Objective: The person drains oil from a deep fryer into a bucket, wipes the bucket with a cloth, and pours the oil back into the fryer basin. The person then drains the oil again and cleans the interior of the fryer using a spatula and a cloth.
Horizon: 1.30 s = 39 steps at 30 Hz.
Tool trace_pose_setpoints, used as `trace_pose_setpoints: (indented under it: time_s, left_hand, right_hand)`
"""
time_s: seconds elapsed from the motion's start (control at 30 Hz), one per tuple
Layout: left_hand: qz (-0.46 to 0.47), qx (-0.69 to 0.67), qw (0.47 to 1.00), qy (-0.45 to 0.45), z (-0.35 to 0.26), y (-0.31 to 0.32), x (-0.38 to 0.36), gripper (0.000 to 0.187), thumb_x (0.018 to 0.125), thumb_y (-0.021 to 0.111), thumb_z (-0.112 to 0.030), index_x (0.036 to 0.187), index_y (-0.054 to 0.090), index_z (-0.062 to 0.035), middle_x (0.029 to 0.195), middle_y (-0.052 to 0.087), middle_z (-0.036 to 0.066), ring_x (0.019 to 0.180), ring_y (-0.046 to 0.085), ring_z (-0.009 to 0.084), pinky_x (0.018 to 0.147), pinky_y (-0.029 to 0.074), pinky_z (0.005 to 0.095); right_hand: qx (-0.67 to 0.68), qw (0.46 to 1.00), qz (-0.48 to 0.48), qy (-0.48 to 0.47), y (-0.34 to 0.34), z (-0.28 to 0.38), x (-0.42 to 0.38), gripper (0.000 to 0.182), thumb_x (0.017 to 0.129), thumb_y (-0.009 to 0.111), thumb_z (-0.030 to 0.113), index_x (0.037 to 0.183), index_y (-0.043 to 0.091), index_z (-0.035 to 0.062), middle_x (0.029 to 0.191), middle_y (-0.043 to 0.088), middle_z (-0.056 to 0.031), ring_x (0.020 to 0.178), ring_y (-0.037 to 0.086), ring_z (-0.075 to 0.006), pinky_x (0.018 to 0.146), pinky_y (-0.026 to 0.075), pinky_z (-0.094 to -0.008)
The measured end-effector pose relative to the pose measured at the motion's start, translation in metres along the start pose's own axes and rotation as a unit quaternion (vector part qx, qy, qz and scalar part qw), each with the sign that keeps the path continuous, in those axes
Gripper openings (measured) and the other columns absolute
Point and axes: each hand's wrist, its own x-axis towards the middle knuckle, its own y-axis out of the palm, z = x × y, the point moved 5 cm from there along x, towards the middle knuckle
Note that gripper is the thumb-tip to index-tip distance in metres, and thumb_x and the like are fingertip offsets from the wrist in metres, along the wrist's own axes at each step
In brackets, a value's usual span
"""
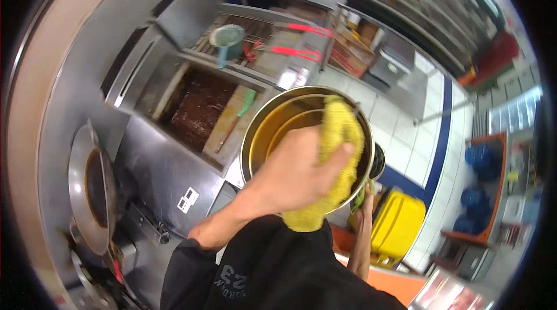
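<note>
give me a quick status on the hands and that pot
Left hand pressing yellow cloth against the rim of the steel pot. Right hand under the pot, mostly hidden. Nothing in the way.

Yellow-green cloth (336, 136), shiny steel pot (261, 121) golden inside, yellow bin (397, 223), black sleeve (272, 269).

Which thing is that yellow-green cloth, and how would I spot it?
Find the big round steel pot in the middle, beside the stainless counter. A hand presses the cloth over its rim. It is the only fuzzy yellow-green thing among shiny metal.
</note>
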Motion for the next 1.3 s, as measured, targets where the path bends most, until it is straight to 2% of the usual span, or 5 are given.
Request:
trace_pose_setpoints:
  time_s: [0.4,0.67,0.87,1.17,1.3]
  left_hand:
    - [0.011,-0.097,0.956,-0.277,0.245,0.198,0.029,0.026,0.095,0.054,-0.023,0.097,0.063,0.0024,0.081,0.065,0.008,0.068,0.062,0.0151,0.062,0.05,0.0325]
    - [0.004,0.002,0.939,-0.343,0.445,0.269,0.037,0.037,0.088,0.058,-0.032,0.095,0.066,0.003,0.081,0.069,0.018,0.078,0.068,0.0317,0.073,0.051,0.0401]
    - [-0.022,-0.013,0.924,-0.382,0.539,0.269,0.03,0.04,0.086,0.059,-0.036,0.095,0.067,0.0026,0.084,0.068,0.021,0.084,0.067,0.0365,0.076,0.051,0.0424]
    - [-0.068,0.014,0.916,-0.395,0.603,0.238,0.044,0.038,0.086,0.06,-0.035,0.092,0.068,0.0014,0.08,0.068,0.02,0.08,0.068,0.0345,0.074,0.051,0.0421]
    - [-0.085,0.006,0.922,-0.377,0.612,0.227,0.064,0.04,0.086,0.061,-0.036,0.091,0.067,0.0026,0.082,0.068,0.021,0.083,0.067,0.0355,0.075,0.05,0.0423]
  right_hand:
    - [-0.19,0.938,-0.25,-0.15,-0.263,-0.119,0.106,0.047,0.096,0.057,0.034,0.125,0.056,-0.0032,0.11,0.062,-0.0084,0.094,0.057,-0.0158,0.083,0.047,-0.0304]
    - [-0.09,0.967,-0.232,-0.059,-0.215,-0.069,0.04,0.049,0.098,0.055,0.031,0.136,0.047,0.0015,0.125,0.055,-0.007,0.109,0.054,-0.017,0.092,0.044,-0.0304]
    - [-0.236,0.953,-0.189,-0.007,-0.158,-0.095,0.051,0.03,0.097,0.055,0.026,0.114,0.058,0.0013,0.092,0.061,-0.0041,0.077,0.055,-0.0111,0.065,0.047,-0.0282]
    - [-0.502,0.834,-0.227,-0.034,-0.104,-0.229,0.153,0.044,0.087,0.065,0.035,0.105,0.055,-0.0038,0.098,0.063,-0.0277,0.092,0.061,-0.0455,0.079,0.048,-0.0468]
    - [-0.534,0.803,-0.258,-0.059,-0.093,-0.248,0.19,0.047,0.086,0.066,0.037,0.106,0.054,-0.0035,0.096,0.063,-0.0274,0.091,0.061,-0.0442,0.078,0.048,-0.0464]
